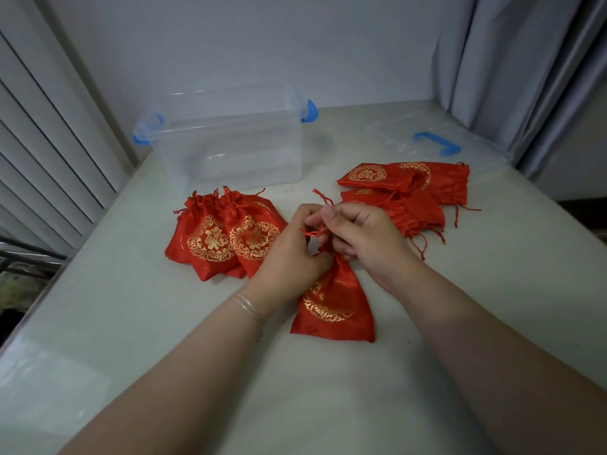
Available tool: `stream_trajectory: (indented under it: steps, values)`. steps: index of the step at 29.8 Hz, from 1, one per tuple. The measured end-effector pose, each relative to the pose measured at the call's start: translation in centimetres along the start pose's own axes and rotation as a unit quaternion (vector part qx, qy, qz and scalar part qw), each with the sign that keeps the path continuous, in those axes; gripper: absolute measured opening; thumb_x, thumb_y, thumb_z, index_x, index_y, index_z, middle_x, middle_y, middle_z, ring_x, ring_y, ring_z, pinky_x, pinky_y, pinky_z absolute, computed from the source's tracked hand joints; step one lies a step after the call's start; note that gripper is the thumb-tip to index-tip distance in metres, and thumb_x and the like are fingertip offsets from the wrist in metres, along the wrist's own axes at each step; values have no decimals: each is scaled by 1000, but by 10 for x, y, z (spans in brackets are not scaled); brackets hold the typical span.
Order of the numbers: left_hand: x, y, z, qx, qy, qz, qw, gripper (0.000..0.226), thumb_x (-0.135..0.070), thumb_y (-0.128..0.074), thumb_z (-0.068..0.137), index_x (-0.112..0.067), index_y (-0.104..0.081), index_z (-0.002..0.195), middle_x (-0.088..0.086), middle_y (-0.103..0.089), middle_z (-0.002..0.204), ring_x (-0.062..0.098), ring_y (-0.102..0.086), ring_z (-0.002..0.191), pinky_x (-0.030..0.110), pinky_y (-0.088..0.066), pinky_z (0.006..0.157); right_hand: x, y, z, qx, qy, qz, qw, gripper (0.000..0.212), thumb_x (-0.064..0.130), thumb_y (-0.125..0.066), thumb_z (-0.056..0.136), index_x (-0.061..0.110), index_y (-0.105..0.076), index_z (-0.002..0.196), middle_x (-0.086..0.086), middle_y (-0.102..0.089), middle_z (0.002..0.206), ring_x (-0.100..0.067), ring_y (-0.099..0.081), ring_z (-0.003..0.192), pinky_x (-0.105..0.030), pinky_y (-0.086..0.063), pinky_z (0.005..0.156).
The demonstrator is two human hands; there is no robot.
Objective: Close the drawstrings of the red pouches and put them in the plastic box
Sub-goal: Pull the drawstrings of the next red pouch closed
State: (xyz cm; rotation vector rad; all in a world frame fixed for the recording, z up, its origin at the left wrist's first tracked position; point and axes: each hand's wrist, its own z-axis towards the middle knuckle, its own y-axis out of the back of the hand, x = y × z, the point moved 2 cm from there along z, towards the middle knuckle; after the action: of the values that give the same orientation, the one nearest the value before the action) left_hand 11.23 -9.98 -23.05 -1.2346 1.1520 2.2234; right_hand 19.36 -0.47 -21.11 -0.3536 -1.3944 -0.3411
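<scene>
Table [131, 323] pale, curtain [512, 60] beside; left hand [289, 247], right hand [364, 238] pinch drawstring [312, 233].

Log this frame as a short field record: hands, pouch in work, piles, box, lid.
left hand: pinches drawstring
right hand: pinches drawstring
pouch in work: on table, neck gathered
closed pouches: left pile, cinched
open pouches: right pile, flat
plastic box: lidless, no pouches inside
lid: right of box, blue handle
</scene>
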Motion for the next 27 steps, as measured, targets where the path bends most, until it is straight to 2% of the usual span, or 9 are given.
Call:
stream_trajectory:
  steps: [3,5,7,11,15,18,21,25,27]
  values:
    - [6,-2,0,21,-20,95,995,50,-11,-66,79,-22,-46,123,-10,-58,93,9,-55,86,27,-48,77,3,4,0,-48,-5,0,999,27,22,-50,95,2,-68,92,0,-48,53,-3,-36,40,-16,-31,40]
    - [6,-2,0,27,-29,161,986,39,-18,-68,80,-20,-51,116,-11,-57,93,13,-51,88,35,-47,79,3,9,1,-83,-21,17,996,26,25,-51,96,9,-69,87,0,-38,52,-5,-33,42,-16,-29,38]
    - [2,-1,-1,32,-35,200,979,32,-26,-72,79,-21,-55,106,-13,-55,89,11,-46,86,32,-43,78,3,11,2,-105,-39,54,992,27,26,-51,96,12,-69,83,0,-33,53,-6,-29,42,-15,-26,36]
    - [-5,-9,-2,21,-18,282,959,43,-53,-70,73,-21,-57,99,-8,-52,81,13,-44,83,32,-36,78,1,6,3,-120,-61,136,982,27,26,-49,97,12,-67,82,3,-32,52,-4,-27,41,-15,-23,35]
    - [-9,-16,-3,-67,-89,405,907,27,-44,-50,78,-18,-57,76,-4,-59,65,22,-52,71,35,-35,65,1,0,2,-123,-68,207,968,27,25,-47,98,9,-64,86,5,-33,49,-3,-24,39,-16,-17,36]
    - [-9,-14,-5,-93,-116,401,904,21,-33,-46,79,-16,-56,72,-4,-58,64,24,-51,69,35,-34,63,4,4,1,-132,-79,244,957,26,27,-47,98,8,-63,90,5,-32,50,-3,-24,40,-15,-20,36]
    - [-8,-11,-6,-101,-107,381,913,30,-31,-41,84,-17,-67,81,-3,-61,70,24,-52,73,34,-34,65,7,6,0,-129,-80,252,956,27,27,-45,99,7,-61,91,4,-32,53,-3,-26,39,-15,-29,35]
    - [-2,-3,-2,-72,-44,255,963,27,-28,-48,91,-20,-74,96,-2,-67,85,22,-52,82,36,-40,76,8,6,0,-102,-74,220,967,27,25,-45,99,7,-62,89,2,-34,56,-5,-28,45,-17,-32,42]
    - [-1,4,1,-52,8,148,988,22,-18,-53,94,-21,-74,102,-4,-68,92,19,-59,90,30,-45,82,8,8,-1,-91,-63,171,979,27,25,-46,98,9,-65,87,1,-38,59,-6,-35,47,-19,-37,48]
